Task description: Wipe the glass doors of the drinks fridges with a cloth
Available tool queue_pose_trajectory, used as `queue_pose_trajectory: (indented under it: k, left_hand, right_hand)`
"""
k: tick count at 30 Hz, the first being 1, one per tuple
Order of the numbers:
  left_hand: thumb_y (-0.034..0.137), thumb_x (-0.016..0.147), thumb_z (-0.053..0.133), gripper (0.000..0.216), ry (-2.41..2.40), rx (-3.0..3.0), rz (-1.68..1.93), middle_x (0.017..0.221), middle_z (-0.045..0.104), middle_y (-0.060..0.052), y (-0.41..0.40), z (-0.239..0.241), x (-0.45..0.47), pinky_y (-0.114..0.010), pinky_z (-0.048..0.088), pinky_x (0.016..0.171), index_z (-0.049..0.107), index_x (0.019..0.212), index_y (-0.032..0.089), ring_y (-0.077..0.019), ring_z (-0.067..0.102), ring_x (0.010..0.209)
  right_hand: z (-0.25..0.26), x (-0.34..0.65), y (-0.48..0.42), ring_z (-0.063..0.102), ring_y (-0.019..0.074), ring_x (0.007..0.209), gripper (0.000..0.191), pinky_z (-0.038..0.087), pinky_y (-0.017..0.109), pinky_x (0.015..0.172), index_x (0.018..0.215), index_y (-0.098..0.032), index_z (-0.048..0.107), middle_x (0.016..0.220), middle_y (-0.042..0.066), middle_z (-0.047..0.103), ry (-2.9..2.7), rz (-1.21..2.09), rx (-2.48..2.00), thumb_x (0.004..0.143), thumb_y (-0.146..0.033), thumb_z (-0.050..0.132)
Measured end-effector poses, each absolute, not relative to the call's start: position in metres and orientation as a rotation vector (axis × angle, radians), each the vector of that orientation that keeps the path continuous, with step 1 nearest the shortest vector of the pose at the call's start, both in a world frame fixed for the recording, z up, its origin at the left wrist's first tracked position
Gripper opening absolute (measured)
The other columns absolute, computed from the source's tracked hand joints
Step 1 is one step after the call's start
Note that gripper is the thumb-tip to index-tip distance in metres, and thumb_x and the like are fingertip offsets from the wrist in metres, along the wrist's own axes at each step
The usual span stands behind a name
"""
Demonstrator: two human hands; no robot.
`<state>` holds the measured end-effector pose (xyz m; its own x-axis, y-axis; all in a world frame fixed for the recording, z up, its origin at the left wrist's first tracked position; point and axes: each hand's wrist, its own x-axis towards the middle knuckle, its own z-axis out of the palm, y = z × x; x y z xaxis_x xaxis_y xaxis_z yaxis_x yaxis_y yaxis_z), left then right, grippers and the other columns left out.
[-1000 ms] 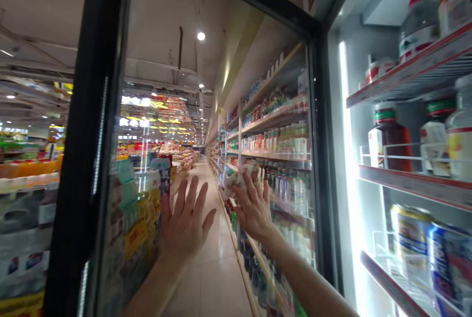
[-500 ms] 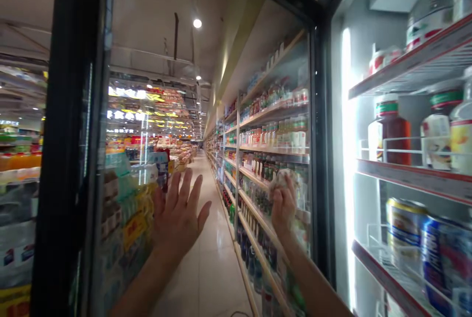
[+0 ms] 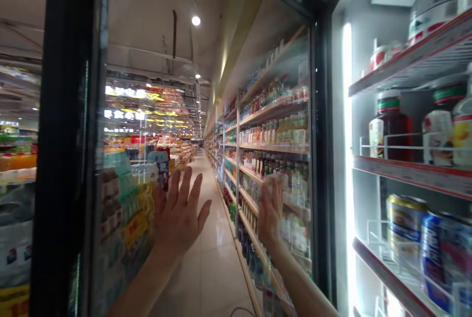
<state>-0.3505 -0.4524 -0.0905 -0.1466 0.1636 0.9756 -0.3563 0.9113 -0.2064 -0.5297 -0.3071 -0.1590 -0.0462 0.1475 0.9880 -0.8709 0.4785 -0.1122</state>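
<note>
The glass door (image 3: 155, 61) of an upright drinks cooler stands swung out before me, in a black frame. My left hand (image 3: 180, 209) is raised with its fingers spread, palm toward the glass, and it appears to rest flat on it. To the right my right hand (image 3: 271, 214) is up at the same pane, smeared by motion. A crumpled pale cloth (image 3: 276, 183) shows faintly at its fingers, pressed toward the glass; the grip itself is blurred.
Close on the right are lit cooler shelves (image 3: 413, 172) with bottles and cans (image 3: 407, 228) behind low wire rails. The door's black frame (image 3: 68, 140) runs down the left. Through the pane appear a long tiled aisle (image 3: 214, 258), shelves of drinks and stacked packs (image 3: 127, 209).
My right hand has moved a little left and down across the glass with the cloth, and its fingers look straighter. My left hand has stayed in place.
</note>
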Motion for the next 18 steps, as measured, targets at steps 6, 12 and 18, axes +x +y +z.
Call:
queue_pose_trajectory:
  k: [6, 12, 18]
  left_hand:
    - [0.033, 0.087, 0.047, 0.065, -1.705, 0.093, 0.463, 0.144, 0.036, -0.011, -0.455, -0.138, -0.346, -0.048, 0.013, 0.112, 0.017, 0.144, 0.023, -0.0241, 0.022, 0.138]
    - [0.032, 0.084, 0.050, 0.067, -1.679, 0.141, 0.530, 0.143, 0.036, -0.009, -0.456, -0.162, -0.349, -0.045, 0.009, 0.114, 0.020, 0.143, 0.021, -0.0216, 0.019, 0.139]
    - [0.033, 0.084, 0.051, 0.068, -1.699, 0.154, 0.511, 0.144, 0.035, -0.009, -0.459, -0.159, -0.348, -0.046, 0.011, 0.114, 0.019, 0.143, 0.023, -0.0230, 0.022, 0.138]
  right_hand:
    - [-0.161, -0.527, -0.309, 0.021, 0.0255, 0.138, 0.049, 0.027, 0.055, 0.106, 0.136, -0.029, 0.038, 0.145, 0.008, 0.032, -1.398, 0.822, 0.741, 0.088, -0.018, 0.035]
    - [-0.162, -0.518, -0.317, 0.022, 0.0262, 0.138, 0.051, 0.029, 0.053, 0.105, 0.138, -0.029, 0.036, 0.148, 0.007, 0.027, -1.363, 0.876, 0.755, 0.087, -0.019, 0.035]
    - [-0.180, -0.534, -0.305, 0.023, 0.0243, 0.137, 0.046, 0.022, 0.055, 0.108, 0.132, -0.031, 0.043, 0.147, 0.005, 0.030, -1.409, 0.915, 0.685, 0.089, -0.020, 0.035]
